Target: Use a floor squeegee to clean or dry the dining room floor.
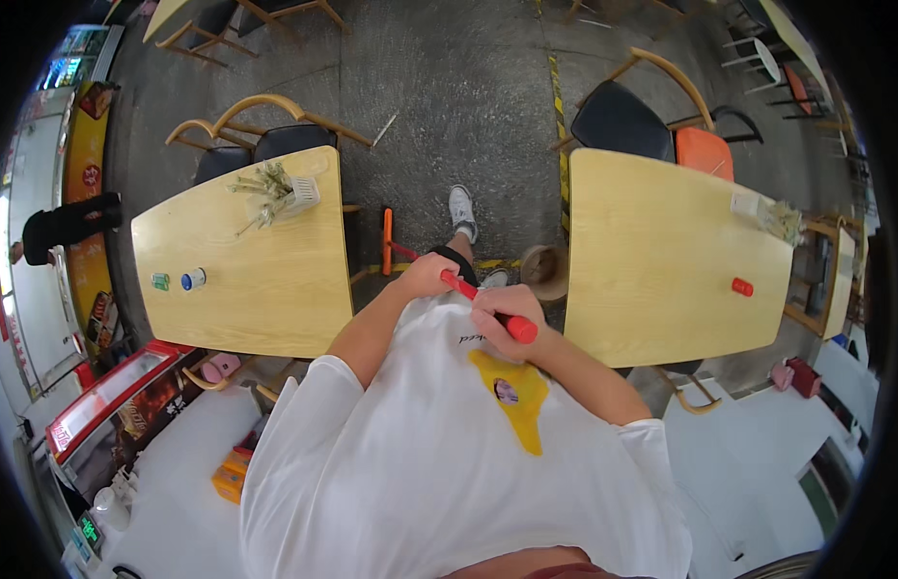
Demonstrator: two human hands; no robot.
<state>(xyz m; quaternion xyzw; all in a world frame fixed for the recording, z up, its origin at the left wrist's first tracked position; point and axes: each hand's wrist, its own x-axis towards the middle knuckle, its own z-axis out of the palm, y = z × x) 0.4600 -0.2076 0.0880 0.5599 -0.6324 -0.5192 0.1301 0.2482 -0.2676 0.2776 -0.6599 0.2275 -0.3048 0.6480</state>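
Both my hands are wrapped round the red pole of a floor squeegee (462, 286), as far as its narrow orange crossbar head shows its kind. My left hand (431, 274) grips lower on the pole, towards the head. Close to the thick red end of the pole, my right hand (508, 314) is closed in front of my shirt. The orange head (387, 241) is down by the floor, beside the right edge of the left table. One white shoe (461, 212) stands forward on the floor to the right of it.
Wooden tables stand left (246, 280) and right (661, 261), with chairs (627, 118) around them. Between them, near the right table, is a round brown bin (544, 273). Dried plants in a white holder (301, 196) and small cans (193, 279) sit on the left table. Another person (72, 227) is far left.
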